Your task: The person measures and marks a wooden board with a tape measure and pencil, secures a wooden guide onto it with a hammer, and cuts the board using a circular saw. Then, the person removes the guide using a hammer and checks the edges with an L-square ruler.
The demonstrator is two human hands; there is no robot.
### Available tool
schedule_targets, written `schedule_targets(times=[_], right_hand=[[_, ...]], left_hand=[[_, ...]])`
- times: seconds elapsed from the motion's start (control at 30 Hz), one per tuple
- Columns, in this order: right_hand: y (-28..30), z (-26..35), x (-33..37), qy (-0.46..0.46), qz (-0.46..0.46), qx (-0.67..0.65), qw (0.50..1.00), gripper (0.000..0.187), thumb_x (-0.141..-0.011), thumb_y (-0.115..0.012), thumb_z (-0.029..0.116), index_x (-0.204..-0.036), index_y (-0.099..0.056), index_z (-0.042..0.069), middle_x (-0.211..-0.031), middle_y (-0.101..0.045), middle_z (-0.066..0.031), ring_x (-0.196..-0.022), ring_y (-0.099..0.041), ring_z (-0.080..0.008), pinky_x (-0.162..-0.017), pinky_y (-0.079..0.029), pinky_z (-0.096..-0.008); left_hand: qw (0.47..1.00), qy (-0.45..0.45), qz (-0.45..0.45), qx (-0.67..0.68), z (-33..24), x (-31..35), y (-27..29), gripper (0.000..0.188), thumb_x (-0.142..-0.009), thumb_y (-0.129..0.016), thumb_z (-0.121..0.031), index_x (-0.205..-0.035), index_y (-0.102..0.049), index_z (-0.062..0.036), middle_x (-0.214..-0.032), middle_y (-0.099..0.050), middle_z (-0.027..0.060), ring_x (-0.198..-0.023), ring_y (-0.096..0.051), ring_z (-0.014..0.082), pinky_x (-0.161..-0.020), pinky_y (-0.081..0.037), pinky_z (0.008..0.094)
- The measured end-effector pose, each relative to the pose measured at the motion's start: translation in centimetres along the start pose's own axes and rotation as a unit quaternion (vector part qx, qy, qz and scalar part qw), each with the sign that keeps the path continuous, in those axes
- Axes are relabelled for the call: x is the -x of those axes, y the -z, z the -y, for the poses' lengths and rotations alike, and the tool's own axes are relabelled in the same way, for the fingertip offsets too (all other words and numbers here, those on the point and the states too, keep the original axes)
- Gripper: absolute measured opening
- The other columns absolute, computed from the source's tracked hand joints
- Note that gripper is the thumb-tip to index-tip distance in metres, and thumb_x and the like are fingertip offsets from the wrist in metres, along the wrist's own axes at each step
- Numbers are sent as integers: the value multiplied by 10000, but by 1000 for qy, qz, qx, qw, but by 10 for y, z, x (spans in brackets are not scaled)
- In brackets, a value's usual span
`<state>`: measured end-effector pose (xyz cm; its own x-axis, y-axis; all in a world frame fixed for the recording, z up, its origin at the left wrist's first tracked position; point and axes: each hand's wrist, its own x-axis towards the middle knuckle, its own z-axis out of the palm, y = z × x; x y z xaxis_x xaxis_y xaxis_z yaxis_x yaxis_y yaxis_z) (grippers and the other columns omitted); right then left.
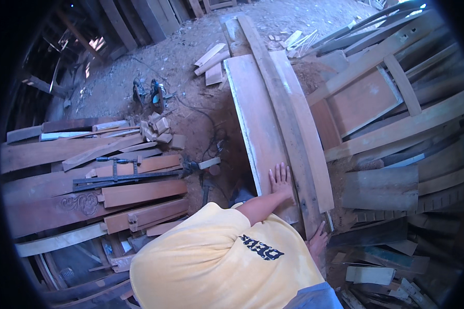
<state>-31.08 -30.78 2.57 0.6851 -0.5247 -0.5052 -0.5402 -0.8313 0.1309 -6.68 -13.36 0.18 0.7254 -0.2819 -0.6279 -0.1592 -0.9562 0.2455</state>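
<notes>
A long wide reddish-brown board [252, 103] with a pale, rough left edge stretches away from me. Along its length lies a narrow, darker plank [286, 118], and a lighter brown board surface [307, 129] shows on that plank's right. My left hand [280, 184] rests flat on the wide board, fingers spread, just beside the plank's left edge. Down at the near end of the plank is my right hand [318, 241], its fingers stretched out and slightly apart by the board's right corner. Part of that hand's palm is hidden.
Stacked planks and a carved board [80, 202] lie at left, with a bar clamp [121, 172] on top. Power tools [152, 95] and a cord [196, 109] are on the dirt floor. Wooden frames [371, 103] lean at right, above scrap pieces [370, 274].
</notes>
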Motion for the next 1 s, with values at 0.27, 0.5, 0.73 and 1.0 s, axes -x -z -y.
schedule_targets(times=[0.27,0.5,0.73,1.0], right_hand=[[-4,5,-7,5,-62,0,998,1373,-569,-892,231,-1668,-75,141,-1240,-514,-239,-1142,-529,-413,-1052,-427,-510],[-5,-6,-9,-1,23,-31,999,1403,-561,-937,249,-1664,-75,144,-1310,-484,-250,-1204,-497,-436,-1094,-406,-511],[-17,-20,-2,-36,69,-11,997,1374,-562,-931,265,-1657,-109,146,-1317,-477,-248,-1212,-492,-432,-1086,-408,-522],[143,-4,65,-19,51,-54,997,1222,-568,-794,148,-1641,-210,128,-1232,-517,-233,-1163,-503,-430,-1022,-426,-506]], left_hand=[[995,85,-43,20,-15,-30,-31,731,-1033,-326,-278,-1651,-21,-34,-1718,101,226,-1554,154,490,-1131,144,767],[995,83,43,26,-23,-15,-2,1002,-953,-558,-393,-1645,72,-36,-1684,207,267,-1518,236,520,-1079,180,802],[995,92,48,4,-35,-17,-2,911,-997,-486,-327,-1645,91,-51,-1676,242,258,-1504,261,525,-1078,187,801],[975,121,-170,-72,-21,-49,-70,777,-1025,-406,-383,-1666,-52,-123,-1719,71,230,-1567,141,456,-1163,98,766]])
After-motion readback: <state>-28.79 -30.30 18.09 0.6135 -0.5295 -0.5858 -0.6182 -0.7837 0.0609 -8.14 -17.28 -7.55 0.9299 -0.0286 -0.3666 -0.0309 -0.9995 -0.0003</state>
